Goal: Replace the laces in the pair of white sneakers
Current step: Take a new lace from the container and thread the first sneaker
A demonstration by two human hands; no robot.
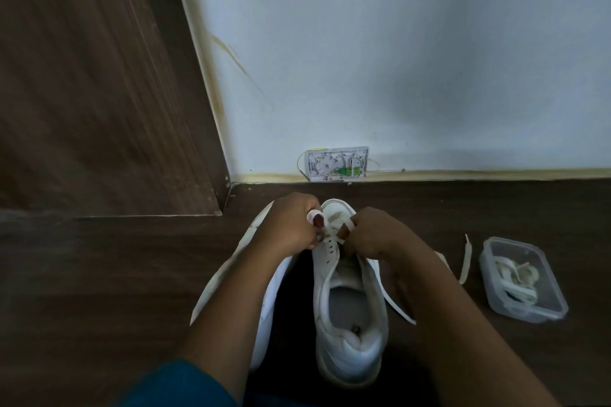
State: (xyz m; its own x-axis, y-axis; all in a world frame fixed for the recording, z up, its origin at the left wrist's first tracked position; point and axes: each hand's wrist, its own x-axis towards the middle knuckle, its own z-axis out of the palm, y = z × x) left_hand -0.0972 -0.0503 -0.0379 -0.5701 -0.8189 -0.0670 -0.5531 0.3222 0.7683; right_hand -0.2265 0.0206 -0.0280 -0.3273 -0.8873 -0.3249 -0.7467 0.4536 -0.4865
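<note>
Both pinching: left hand (291, 225) and right hand (375, 236) hold lace (334, 220) at sneaker (347, 314) toe eyelets; lace looks limp, light, so best gripped by its stiff tip.

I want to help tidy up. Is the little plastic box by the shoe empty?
Not empty. The plastic box holds a tangle of pale laces, which show through its clear sides.

Single head view: looks forward-down, close over floor (99, 274), facing wall (396, 59).
</note>
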